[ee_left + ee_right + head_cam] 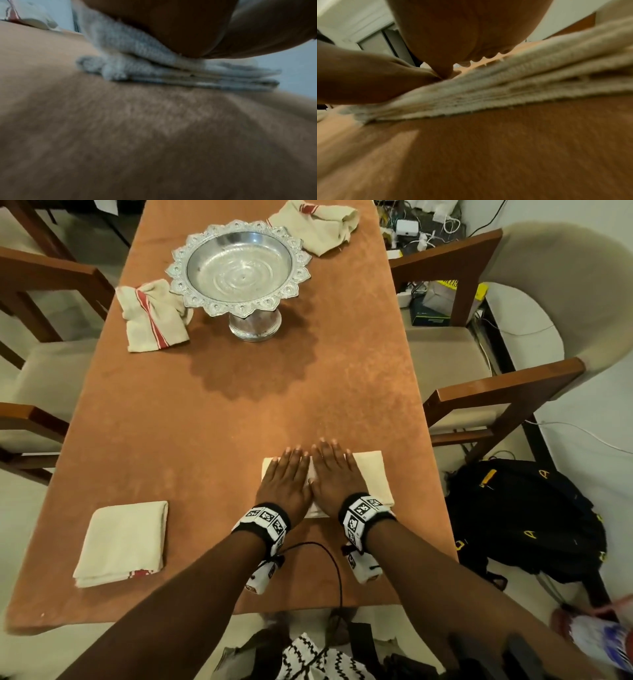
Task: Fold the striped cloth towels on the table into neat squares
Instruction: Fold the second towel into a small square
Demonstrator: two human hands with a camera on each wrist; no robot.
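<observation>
A folded cream towel [373, 474] lies near the table's front right, and both my hands press flat on it side by side. My left hand [287, 474] covers its left part, my right hand [334, 470] its middle, fingers straight. The left wrist view shows the towel's stacked layers [188, 75] under my palm [180, 27]. The same layers [505, 86] show in the right wrist view beneath my right hand [471, 33]. A second towel [123, 544] lies folded square at the front left. Two crumpled red-striped towels lie far off: one [150, 316] left of the bowl, one [315, 225] behind it.
A silver footed bowl [239, 268] stands on the far half of the orange table [239, 412]. Wooden chairs [496, 392] flank both sides. A black backpack [527, 518] sits on the floor at the right. A thin black cable [329, 556] runs off the front edge.
</observation>
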